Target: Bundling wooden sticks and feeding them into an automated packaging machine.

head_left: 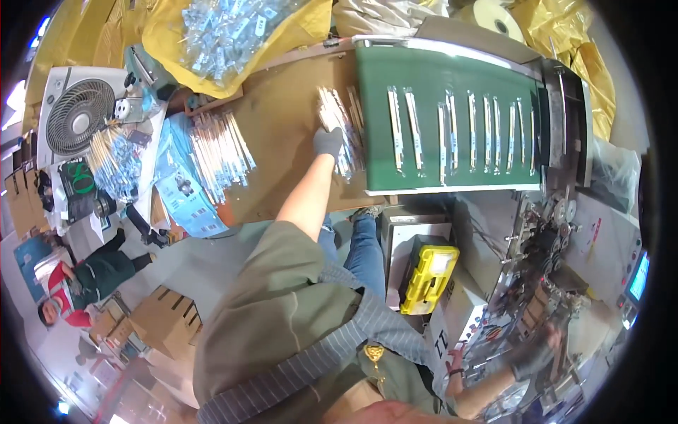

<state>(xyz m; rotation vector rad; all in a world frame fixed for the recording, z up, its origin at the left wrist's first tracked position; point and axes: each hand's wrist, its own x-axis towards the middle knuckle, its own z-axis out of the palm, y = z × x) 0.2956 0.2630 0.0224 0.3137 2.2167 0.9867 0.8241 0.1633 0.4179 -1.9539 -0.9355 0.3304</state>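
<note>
In a grey glove, my left hand (328, 142) is closed on a bunch of film-wrapped chopsticks (346, 160) on the brown table, beside the green conveyor belt (381, 74). The fingertips are partly hidden among the packs. More slim wrapped packs (472, 133) lie apart in a row across the belt. Low on the right, my gloved right hand (534, 355) is near the machine parts, away from the belt. Motion blurs its fingers, so I cannot tell what they touch.
Another chopstick heap (224, 152) lies beside blue plastic packaging (185, 194) on the table's left. Past the table's far edge stands a yellow bag (159, 42) of packs. A yellow-and-black toolbox (431, 279) is by my legs. A fan (79, 116) and co-worker (99, 278) are left.
</note>
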